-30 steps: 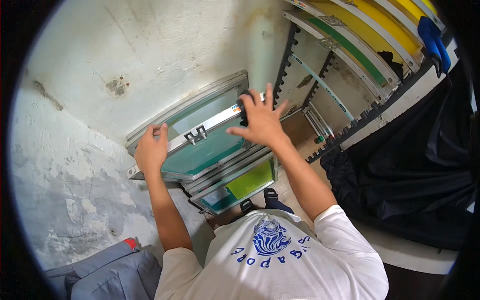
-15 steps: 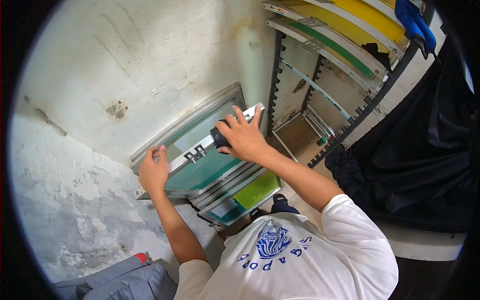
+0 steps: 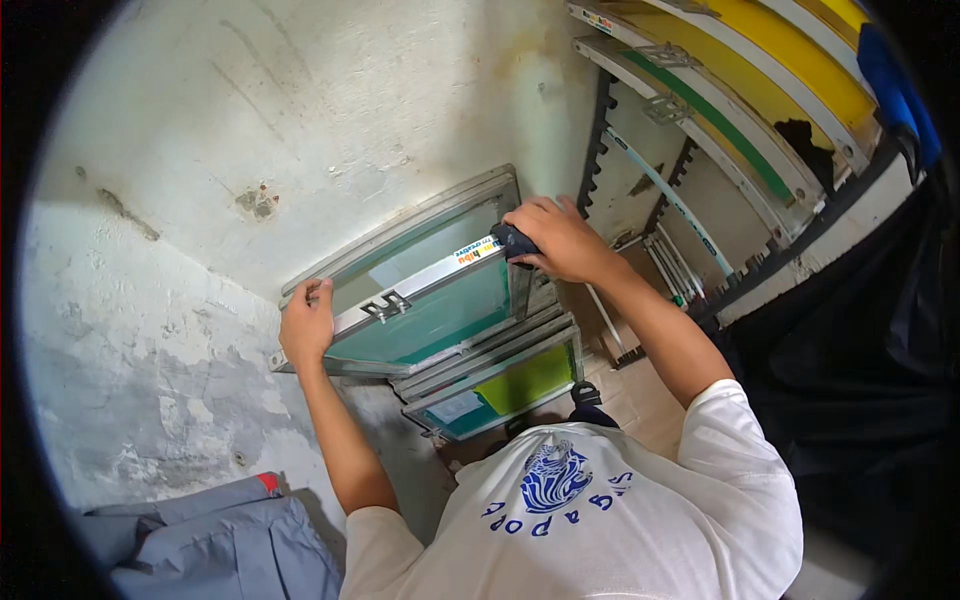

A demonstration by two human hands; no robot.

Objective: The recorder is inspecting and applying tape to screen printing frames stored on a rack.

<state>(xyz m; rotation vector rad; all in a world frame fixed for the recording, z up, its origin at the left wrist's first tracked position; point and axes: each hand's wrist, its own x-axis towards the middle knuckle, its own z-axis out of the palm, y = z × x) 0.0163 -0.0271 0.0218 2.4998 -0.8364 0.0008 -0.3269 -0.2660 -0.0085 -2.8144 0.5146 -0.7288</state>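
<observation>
A metal-framed printing screen (image 3: 430, 281) with teal mesh stands tilted in front of me, a small bracket (image 3: 386, 307) fixed midway along its top bar. My left hand (image 3: 306, 328) is closed over the left end of that bar, thumb on top. At the right end, my right hand (image 3: 566, 240) grips a small black, soft-looking cloth or pad (image 3: 513, 243) pressed against the bar. The fingers partly hide it, so its exact kind is unclear. Behind this screen, another framed screen (image 3: 400, 232) leans on the wall.
Several framed screens stand below, the front one with a yellow-green mesh area (image 3: 525, 385). To the right, a notched black rack (image 3: 598, 140) holds yellow and green screens (image 3: 690, 110). Black fabric (image 3: 840, 350) hangs at the right. Grey cloth (image 3: 225, 550) lies at lower left.
My right hand has moved right along the top bar to its end, carrying the black cloth or pad with it. The left hand keeps its hold at the left end.
</observation>
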